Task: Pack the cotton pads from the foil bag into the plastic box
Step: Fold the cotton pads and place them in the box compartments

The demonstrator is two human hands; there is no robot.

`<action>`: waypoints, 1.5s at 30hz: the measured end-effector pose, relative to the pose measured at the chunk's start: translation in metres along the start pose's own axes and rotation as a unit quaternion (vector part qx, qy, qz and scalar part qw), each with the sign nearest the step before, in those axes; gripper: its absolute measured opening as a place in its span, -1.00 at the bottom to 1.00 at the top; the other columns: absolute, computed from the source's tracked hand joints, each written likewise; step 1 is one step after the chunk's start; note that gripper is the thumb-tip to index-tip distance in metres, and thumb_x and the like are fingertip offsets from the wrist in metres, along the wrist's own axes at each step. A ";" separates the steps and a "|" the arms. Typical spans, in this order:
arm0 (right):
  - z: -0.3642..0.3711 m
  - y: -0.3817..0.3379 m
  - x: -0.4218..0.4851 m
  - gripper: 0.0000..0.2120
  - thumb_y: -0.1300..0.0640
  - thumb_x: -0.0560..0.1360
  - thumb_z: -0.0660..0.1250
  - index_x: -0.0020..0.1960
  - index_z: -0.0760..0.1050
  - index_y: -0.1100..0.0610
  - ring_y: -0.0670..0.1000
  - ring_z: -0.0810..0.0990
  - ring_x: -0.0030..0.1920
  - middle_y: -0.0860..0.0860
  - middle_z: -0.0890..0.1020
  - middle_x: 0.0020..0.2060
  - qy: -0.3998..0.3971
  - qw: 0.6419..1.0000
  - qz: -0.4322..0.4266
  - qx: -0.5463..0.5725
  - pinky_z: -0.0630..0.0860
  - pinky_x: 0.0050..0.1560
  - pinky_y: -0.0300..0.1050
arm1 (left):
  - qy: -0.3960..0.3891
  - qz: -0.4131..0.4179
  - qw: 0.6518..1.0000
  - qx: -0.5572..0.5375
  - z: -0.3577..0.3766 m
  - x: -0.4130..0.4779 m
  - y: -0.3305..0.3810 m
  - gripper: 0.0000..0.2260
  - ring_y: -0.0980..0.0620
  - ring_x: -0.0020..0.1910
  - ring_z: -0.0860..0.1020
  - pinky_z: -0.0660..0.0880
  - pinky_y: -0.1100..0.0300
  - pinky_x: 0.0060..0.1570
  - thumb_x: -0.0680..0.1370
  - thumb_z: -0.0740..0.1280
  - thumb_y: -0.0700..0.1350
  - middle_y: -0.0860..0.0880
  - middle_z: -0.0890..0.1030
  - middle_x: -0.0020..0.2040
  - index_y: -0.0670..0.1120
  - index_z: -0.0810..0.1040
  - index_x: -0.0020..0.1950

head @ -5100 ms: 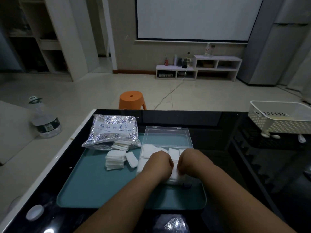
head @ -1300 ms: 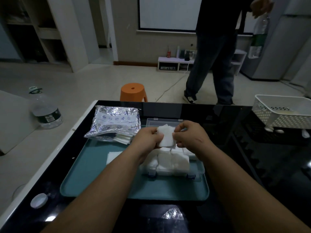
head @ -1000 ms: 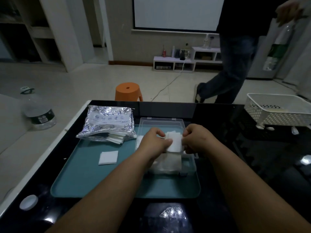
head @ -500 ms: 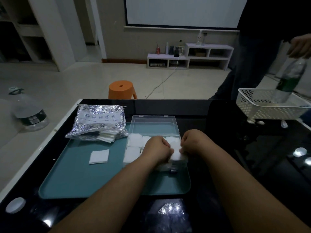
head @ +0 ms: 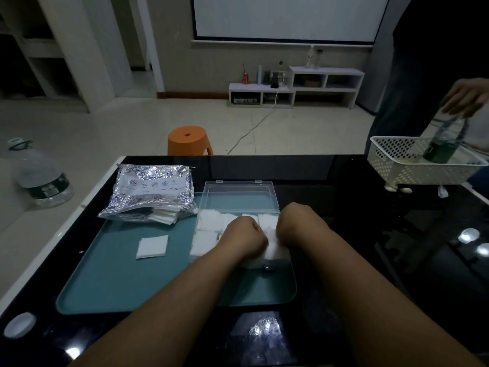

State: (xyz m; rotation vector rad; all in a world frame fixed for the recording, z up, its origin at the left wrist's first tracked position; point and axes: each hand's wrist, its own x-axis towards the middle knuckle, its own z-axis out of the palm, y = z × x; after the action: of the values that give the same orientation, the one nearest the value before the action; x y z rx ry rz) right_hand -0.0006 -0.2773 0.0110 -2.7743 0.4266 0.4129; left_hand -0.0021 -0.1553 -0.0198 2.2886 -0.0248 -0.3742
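Seating the stack: we work at the near right corner of the clear rectangular plastic box (head: 238, 194), its lid open.
Hands: left hand (head: 244, 238) and right hand (head: 296, 223) sit close together, fingers curled onto the stack of white square cotton pads (head: 274, 250); fingertips hidden.
Method: we judge that even downward pressure and squared edges will let the lid close.
Crinkled silver foil bag (head: 153, 192): just left of the box, pads showing at its mouth.
Loose white pad (head: 152, 246): on the teal plastic tray (head: 119, 287), uncollected.
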 end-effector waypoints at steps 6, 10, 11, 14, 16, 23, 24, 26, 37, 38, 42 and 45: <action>0.001 -0.009 -0.002 -0.93 0.29 0.47 0.30 -0.07 0.45 0.16 0.02 0.42 -0.34 0.07 0.41 -0.30 -0.009 0.997 -0.012 -0.072 0.44 -0.20 -0.09 | -0.012 0.022 0.997 0.071 0.003 -0.001 0.002 -0.96 -0.08 0.02 0.57 0.40 0.18 -0.17 0.49 0.34 -0.22 -0.12 0.63 0.01 -0.11 0.56 -0.10; 0.000 -0.011 -0.002 -0.77 0.28 0.48 0.34 0.14 0.51 0.21 0.02 0.40 -0.34 0.07 0.39 -0.29 -0.032 0.994 -0.021 -0.106 0.42 -0.19 -0.10 | 0.031 0.053 0.992 0.107 0.005 -0.003 0.001 -0.96 -0.06 0.04 0.56 0.36 0.20 -0.13 0.48 0.38 -0.17 -0.08 0.63 0.01 -0.08 0.58 -0.09; 0.001 -0.011 -0.003 -0.75 0.27 0.48 0.35 0.15 0.50 0.21 0.02 0.39 -0.35 0.07 0.39 -0.28 -0.035 0.993 -0.021 -0.110 0.41 -0.19 -0.11 | 0.040 0.059 0.991 0.111 0.005 -0.004 0.001 -0.96 -0.05 0.03 0.56 0.36 0.21 -0.14 0.47 0.39 -0.17 -0.07 0.63 0.01 -0.08 0.59 -0.09; 0.002 -0.010 -0.004 -0.76 0.27 0.48 0.34 0.15 0.51 0.21 0.03 0.41 -0.32 0.07 0.39 -0.29 -0.022 0.994 -0.019 -0.105 0.43 -0.18 -0.10 | 0.060 0.073 0.990 0.105 0.005 -0.003 0.000 -0.93 -0.04 0.02 0.56 0.35 0.23 -0.15 0.51 0.36 -0.12 -0.07 0.64 0.00 -0.07 0.62 -0.07; 0.004 -0.009 -0.004 -0.80 0.28 0.49 0.32 0.11 0.51 0.19 0.03 0.43 -0.30 0.06 0.41 -0.30 0.004 0.996 -0.016 -0.092 0.45 -0.18 -0.09 | 0.070 0.084 0.989 0.104 0.007 -0.003 -0.001 -0.90 -0.03 0.00 0.56 0.35 0.24 -0.15 0.53 0.34 -0.10 -0.07 0.65 -0.01 -0.08 0.63 -0.05; 0.010 -0.009 -0.002 -0.80 0.24 0.49 0.35 0.11 0.49 0.15 0.02 0.48 -0.27 0.05 0.45 -0.26 0.019 0.996 -0.004 -0.084 0.47 -0.20 -0.09 | 0.095 0.118 0.982 0.114 0.017 -0.005 -0.008 -0.92 -0.05 -0.13 0.54 0.43 0.15 -0.19 0.48 0.35 -0.17 -0.03 0.60 -0.15 -0.03 0.48 -0.14; 0.011 -0.008 -0.002 -0.81 0.24 0.49 0.34 0.10 0.49 0.15 0.03 0.50 -0.24 0.05 0.45 -0.26 0.023 0.996 -0.005 -0.083 0.48 -0.18 -0.10 | 0.089 0.125 0.981 0.121 0.018 -0.005 -0.008 -0.96 -0.04 -0.08 0.56 0.47 0.15 -0.13 0.49 0.36 -0.15 -0.03 0.63 -0.10 -0.02 0.54 -0.11; 0.012 -0.005 -0.001 -0.81 0.26 0.49 0.33 0.09 0.49 0.16 0.05 0.51 -0.20 0.05 0.44 -0.25 0.027 0.996 -0.007 -0.080 0.49 -0.16 -0.09 | 0.080 0.138 0.978 0.134 0.019 -0.003 -0.009 -0.87 -0.03 0.01 0.59 0.50 0.17 0.00 0.52 0.35 -0.13 -0.04 0.67 0.00 -0.01 0.64 0.02; 0.002 -0.012 -0.004 -0.50 0.09 0.37 0.54 0.24 0.47 0.15 0.09 0.49 -0.12 0.07 0.45 -0.13 -0.076 0.990 0.013 -0.114 0.49 -0.13 -0.03 | 0.013 0.119 0.975 0.186 0.013 0.001 -0.009 -0.83 -0.06 0.01 0.59 0.53 0.13 0.01 0.47 0.40 -0.15 -0.09 0.66 0.00 -0.08 0.68 0.04; 0.003 -0.012 -0.004 -0.49 0.10 0.37 0.54 0.26 0.47 0.15 0.09 0.49 -0.11 0.07 0.46 -0.10 -0.078 0.990 0.011 -0.118 0.49 -0.12 -0.03 | 0.006 0.119 0.974 0.193 0.015 0.001 -0.008 -0.84 -0.06 -0.01 0.59 0.51 0.14 -0.04 0.49 0.39 -0.15 -0.09 0.66 -0.01 -0.08 0.69 0.04; 0.004 -0.011 -0.003 -0.50 0.11 0.37 0.53 0.26 0.47 0.14 0.09 0.51 -0.10 0.08 0.51 -0.04 -0.072 0.992 0.013 -0.106 0.51 -0.08 -0.04 | -0.004 0.116 0.975 0.189 0.015 0.001 -0.007 -0.82 -0.07 -0.02 0.59 0.45 0.17 -0.12 0.51 0.35 -0.16 -0.08 0.62 -0.03 -0.09 0.68 0.06; 0.002 -0.009 -0.002 -0.58 0.12 0.39 0.50 0.20 0.48 0.14 0.08 0.54 -0.11 0.07 0.49 -0.11 -0.042 0.995 0.010 -0.087 0.53 -0.10 -0.04 | 0.022 0.117 0.979 0.166 0.010 0.002 -0.009 -0.80 -0.05 0.03 0.59 0.52 0.14 0.02 0.47 0.39 -0.15 -0.09 0.66 0.03 -0.10 0.68 0.07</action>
State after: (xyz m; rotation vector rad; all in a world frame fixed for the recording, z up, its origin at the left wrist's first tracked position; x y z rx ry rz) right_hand -0.0001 -0.2678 0.0117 -2.9089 0.4181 0.5962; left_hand -0.0036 -0.1562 -0.0333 2.5851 -0.3543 -0.2080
